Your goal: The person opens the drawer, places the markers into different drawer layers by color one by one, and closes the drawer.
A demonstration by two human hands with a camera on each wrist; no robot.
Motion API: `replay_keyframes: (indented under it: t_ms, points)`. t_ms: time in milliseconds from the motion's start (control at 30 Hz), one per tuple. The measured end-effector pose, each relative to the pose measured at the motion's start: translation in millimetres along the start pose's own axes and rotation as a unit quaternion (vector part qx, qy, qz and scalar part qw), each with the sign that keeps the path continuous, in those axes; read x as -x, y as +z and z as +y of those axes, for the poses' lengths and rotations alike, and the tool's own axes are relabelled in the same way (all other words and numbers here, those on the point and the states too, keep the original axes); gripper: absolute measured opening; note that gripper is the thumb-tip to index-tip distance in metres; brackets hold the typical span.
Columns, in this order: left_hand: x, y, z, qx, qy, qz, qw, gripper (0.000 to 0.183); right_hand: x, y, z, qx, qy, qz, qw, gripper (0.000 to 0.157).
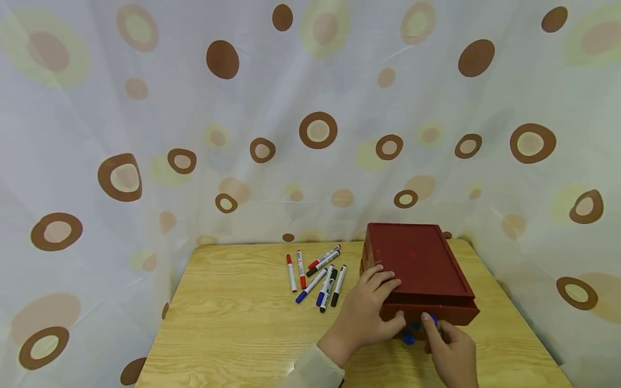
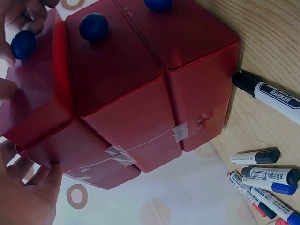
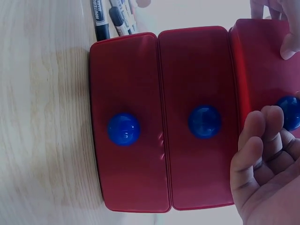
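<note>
A dark red drawer cabinet (image 1: 417, 258) with three stacked drawers stands at the right of the table. Its top drawer (image 2: 40, 93) juts a little forward of the other two. My left hand (image 1: 366, 312) rests on the cabinet's near left corner, fingers over the top edge and thumb against the top drawer's front. With thumb and fingers, my right hand (image 1: 451, 345) pinches the round blue knob (image 3: 290, 112) of that drawer. The middle drawer's blue knob (image 3: 204, 121) and the bottom drawer's blue knob (image 3: 123, 129) stand untouched.
Several whiteboard markers (image 1: 315, 277) with red, blue and black caps lie loosely on the wooden table (image 1: 228, 323), left of the cabinet. Clear tape (image 2: 122, 155) runs along the cabinet's side. A spotted curtain (image 1: 271, 97) hangs behind and beside the table.
</note>
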State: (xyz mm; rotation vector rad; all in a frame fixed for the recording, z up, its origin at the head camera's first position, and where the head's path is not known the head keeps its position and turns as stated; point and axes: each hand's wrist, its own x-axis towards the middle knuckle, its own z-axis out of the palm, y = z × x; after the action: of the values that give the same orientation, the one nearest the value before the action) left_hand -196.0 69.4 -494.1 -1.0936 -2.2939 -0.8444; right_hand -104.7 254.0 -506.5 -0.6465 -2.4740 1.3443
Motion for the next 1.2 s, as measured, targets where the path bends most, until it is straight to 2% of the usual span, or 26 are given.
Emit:
replay_keyframes:
  t_ms: [233,567,633,700,767,800,867,900,967,1033,1200]
  points:
    - [-0.1,-3.0,-0.2,0.022,0.002,-0.007,0.9997,0.057,5.5,-2.8,3.4,0.005,-0.003,0.005,1.0,0.065]
    - [2.0,1.1,-1.6,0.008,0.007,-0.002,0.9999,0.058,6.9,-5.2,4.0,0.009,-0.01,0.005,1.0,0.065]
    - [1.7,1.4,-1.3,0.01,0.01,0.0,0.9999,0.057,5.6,-7.9,3.5,0.017,-0.029,0.022,0.999,0.061]
    - [1.2,0.9,-0.6,0.013,0.011,0.001,0.9999,0.057,3.0,-12.2,3.8,0.024,-0.064,0.066,0.995,0.054]
    - [0.5,-0.2,-0.1,0.015,0.009,0.0,0.9998,0.057,-1.9,-19.6,3.9,0.023,-0.124,0.113,0.986,0.04]
    - [0.2,-0.9,0.2,0.016,0.008,-0.001,0.9998,0.057,-5.4,-24.5,4.2,0.026,-0.166,0.13,0.977,0.031]
    - [-0.3,-2.0,0.7,0.011,0.008,-0.002,0.9999,0.057,-14.6,-36.8,5.1,0.04,-0.265,0.144,0.953,0.018]
    - [-0.3,-2.5,0.9,0.009,0.008,-0.003,0.9999,0.057,-20.1,-43.8,5.0,0.047,-0.314,0.14,0.938,0.02]
    - [-0.3,-2.9,0.9,0.003,0.008,-0.006,0.9999,0.056,-31.8,-57.2,3.9,0.06,-0.393,0.115,0.911,0.034]
    - [0.0,-2.4,0.4,-0.006,0.011,-0.007,0.9999,0.056,-42.5,-68.3,1.8,0.08,-0.435,0.095,0.892,0.047]
    - [0.9,0.6,-1.4,-0.011,0.015,-0.007,0.9998,0.055,-65.5,-83.5,-7.4,0.131,-0.45,0.008,0.883,0.092]
